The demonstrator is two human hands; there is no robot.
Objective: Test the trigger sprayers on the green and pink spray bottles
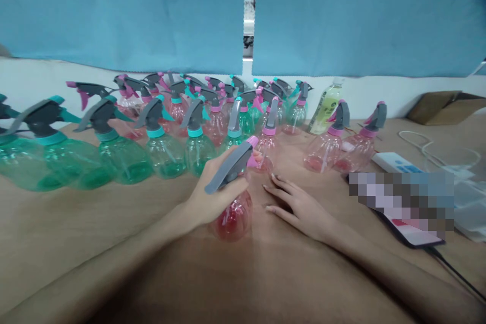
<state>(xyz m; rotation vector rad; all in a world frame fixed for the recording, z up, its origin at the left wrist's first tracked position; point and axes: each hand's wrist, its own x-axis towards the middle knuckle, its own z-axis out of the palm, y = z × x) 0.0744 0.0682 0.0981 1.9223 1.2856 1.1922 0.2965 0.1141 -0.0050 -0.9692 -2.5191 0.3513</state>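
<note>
My left hand [214, 190] is wrapped round the neck of a pink spray bottle [232, 218] with a grey and pink trigger head. The bottle stands upright near the middle of the table, its nozzle pointing up and to the right. To the right of it, my right hand [299, 207] lies on the table with its fingers spread and nothing in them. Just beyond both hands stands another pink spray bottle [266, 154]. A row of green spray bottles, one of them [167, 157] near my left hand, runs off to the left.
Several more pink and green spray bottles crowd the back. Two pink bottles [324, 149] stand at the right, near a drink bottle [325, 106]. Farther right are a phone [421, 233] with a cable, clear plastic boxes [471, 207] and a cardboard box [436, 109].
</note>
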